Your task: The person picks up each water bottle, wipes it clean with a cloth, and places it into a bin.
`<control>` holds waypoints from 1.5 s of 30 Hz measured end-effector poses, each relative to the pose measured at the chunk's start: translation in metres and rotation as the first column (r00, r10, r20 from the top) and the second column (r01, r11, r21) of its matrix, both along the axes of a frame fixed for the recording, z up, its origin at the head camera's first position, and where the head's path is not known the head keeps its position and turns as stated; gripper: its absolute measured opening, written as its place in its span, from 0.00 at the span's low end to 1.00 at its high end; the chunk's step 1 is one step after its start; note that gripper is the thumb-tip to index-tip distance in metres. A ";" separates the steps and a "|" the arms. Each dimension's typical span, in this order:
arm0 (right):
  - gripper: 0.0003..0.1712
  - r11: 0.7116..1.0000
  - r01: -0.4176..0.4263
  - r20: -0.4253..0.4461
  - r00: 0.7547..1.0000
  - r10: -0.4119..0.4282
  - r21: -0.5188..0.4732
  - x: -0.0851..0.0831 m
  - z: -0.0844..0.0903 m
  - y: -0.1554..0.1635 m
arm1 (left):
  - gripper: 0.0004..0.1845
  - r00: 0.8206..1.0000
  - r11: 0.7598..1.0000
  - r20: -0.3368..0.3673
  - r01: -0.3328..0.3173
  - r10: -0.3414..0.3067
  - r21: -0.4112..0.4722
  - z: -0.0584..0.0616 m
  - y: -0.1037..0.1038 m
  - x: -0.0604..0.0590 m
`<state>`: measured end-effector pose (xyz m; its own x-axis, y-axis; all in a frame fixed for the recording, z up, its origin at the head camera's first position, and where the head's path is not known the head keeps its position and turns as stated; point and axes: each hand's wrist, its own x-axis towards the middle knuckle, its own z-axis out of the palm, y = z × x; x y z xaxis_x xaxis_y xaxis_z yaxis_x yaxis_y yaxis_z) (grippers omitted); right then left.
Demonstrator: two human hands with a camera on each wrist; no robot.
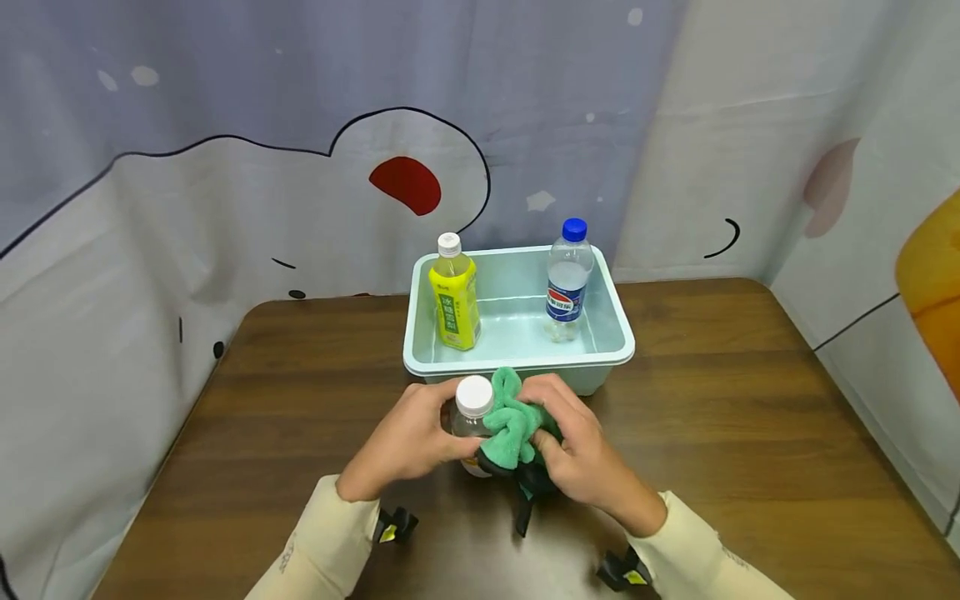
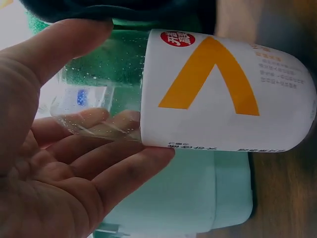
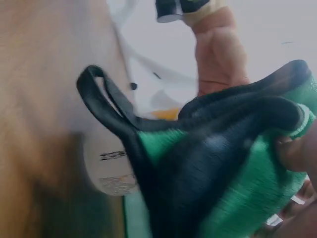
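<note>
A clear bottle [image 1: 471, 421] with a white cap stands on the wooden table [image 1: 750, 433] just in front of the tub. My left hand [image 1: 412, 433] grips it from the left; the left wrist view shows its white label with an orange mark [image 2: 223, 94] between thumb and fingers. My right hand [image 1: 573, 442] grips a bunched green cloth with black edging [image 1: 510, 425] and presses it against the bottle's right side. In the right wrist view the cloth [image 3: 223, 163] fills the frame, with a black loop [image 3: 104, 106] hanging from it.
A pale green plastic tub [image 1: 611, 321] sits behind the hands. In it stand a yellow drink bottle [image 1: 454, 296] at the left and a clear bottle with a blue cap [image 1: 567, 279] at the right. A printed curtain hangs behind the table.
</note>
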<state>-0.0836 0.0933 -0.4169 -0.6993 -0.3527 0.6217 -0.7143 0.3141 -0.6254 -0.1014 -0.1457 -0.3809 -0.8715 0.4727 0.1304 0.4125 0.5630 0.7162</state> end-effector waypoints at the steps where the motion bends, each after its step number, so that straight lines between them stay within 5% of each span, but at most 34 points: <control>1: 0.26 0.999 0.004 0.004 1.000 -0.004 0.031 0.000 -0.001 -0.001 | 0.26 1.000 1.000 -0.003 0.004 -0.004 0.001 0.000 0.001 0.000; 8: 0.26 0.984 0.036 -0.046 0.999 -0.028 0.177 -0.004 -0.016 -0.002 | 0.24 0.999 0.999 -0.029 0.019 -0.018 0.038 -0.003 0.002 0.003; 15: 0.25 0.957 0.060 -0.005 0.998 -0.061 0.285 -0.006 -0.038 -0.005 | 0.24 1.000 0.998 -0.001 -0.010 0.011 0.066 -0.005 0.001 0.003; 21: 0.26 0.894 0.089 -0.004 0.995 -0.098 0.440 -0.004 -0.047 -0.009 | 0.25 1.000 0.997 0.023 -0.012 0.010 0.082 -0.006 -0.002 0.004; 27: 0.26 0.836 0.046 0.077 0.991 -0.105 0.547 0.000 -0.037 -0.005 | 0.30 0.998 0.995 0.062 0.007 -0.013 0.099 -0.004 -0.004 0.004; 35: 0.27 0.905 0.061 0.110 0.987 -0.117 0.421 0.003 -0.016 0.009 | 0.29 0.992 0.995 0.083 0.099 -0.100 0.021 0.003 -0.009 0.001; 41: 0.29 0.975 0.070 0.062 0.994 -0.085 0.213 0.002 0.005 0.016 | 0.36 0.982 0.989 0.138 0.117 -0.128 0.086 0.000 -0.005 -0.002; 45: 0.28 0.998 0.022 0.057 0.998 -0.026 0.067 0.002 0.020 0.014 | 0.30 0.968 0.980 0.208 0.105 -0.139 0.168 -0.002 -0.003 -0.001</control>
<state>-0.0814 0.1075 -0.3969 -0.7420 -0.3741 0.5563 -0.6695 0.3729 -0.6424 -0.1020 -0.1488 -0.3833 -0.8240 0.5660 0.0240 0.2958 0.3938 0.8703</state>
